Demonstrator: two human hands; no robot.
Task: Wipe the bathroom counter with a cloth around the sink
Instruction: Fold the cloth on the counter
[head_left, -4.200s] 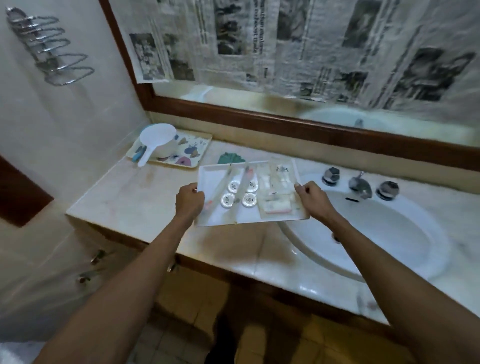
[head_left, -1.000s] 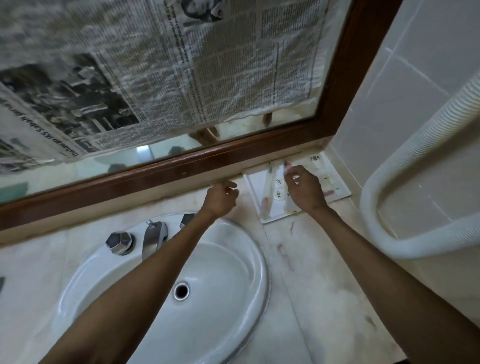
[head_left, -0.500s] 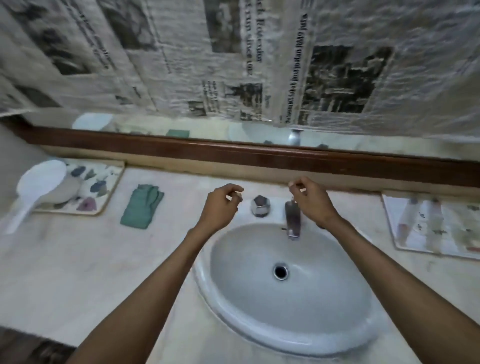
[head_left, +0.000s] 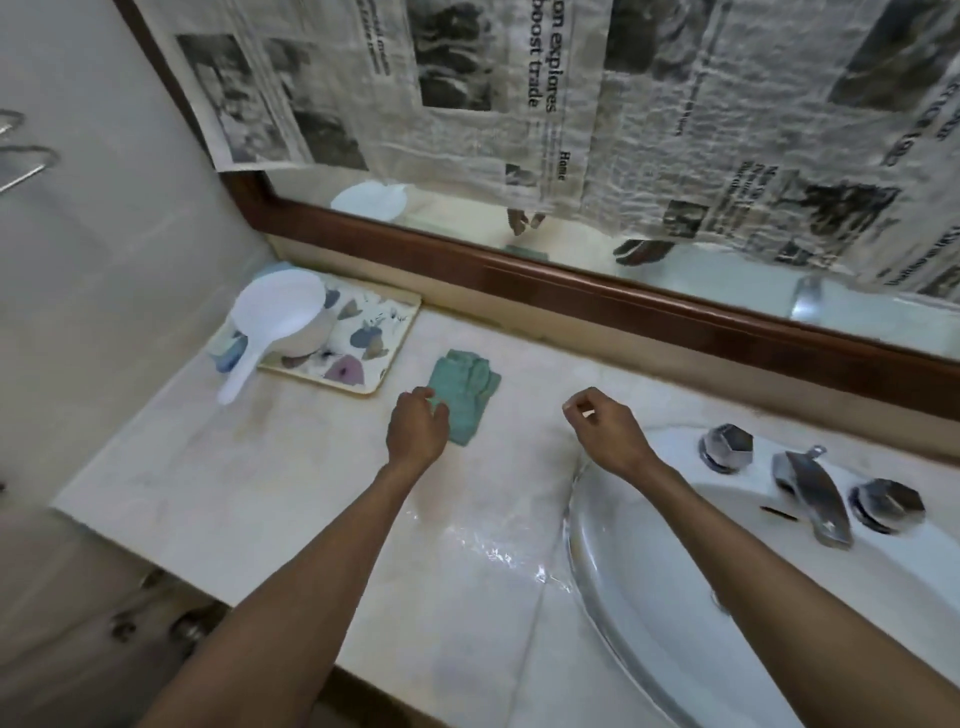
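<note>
A folded green cloth (head_left: 467, 387) lies flat on the pale marble counter (head_left: 270, 493), left of the sink. My left hand (head_left: 418, 431) is at the cloth's near left corner, with fingertips and thumb touching its edge. My right hand (head_left: 605, 434) hovers above the counter by the sink's left rim, fingers loosely curled and holding nothing. The white oval sink (head_left: 613, 597) takes up the right side, with a chrome tap (head_left: 810, 493) between two chrome knobs (head_left: 726, 447).
A patterned tray (head_left: 384, 332) with a white ladle (head_left: 270, 327) and a bowl stands in the back left corner. A wet patch (head_left: 493, 551) glistens left of the sink. Newspaper (head_left: 571, 104) covers the wood-framed mirror behind. The counter's front edge runs below my arms.
The view has swung left from the sink's middle to the left counter. My left hand moved from the tap area to the green cloth, and my right hand followed to the sink's left rim.
</note>
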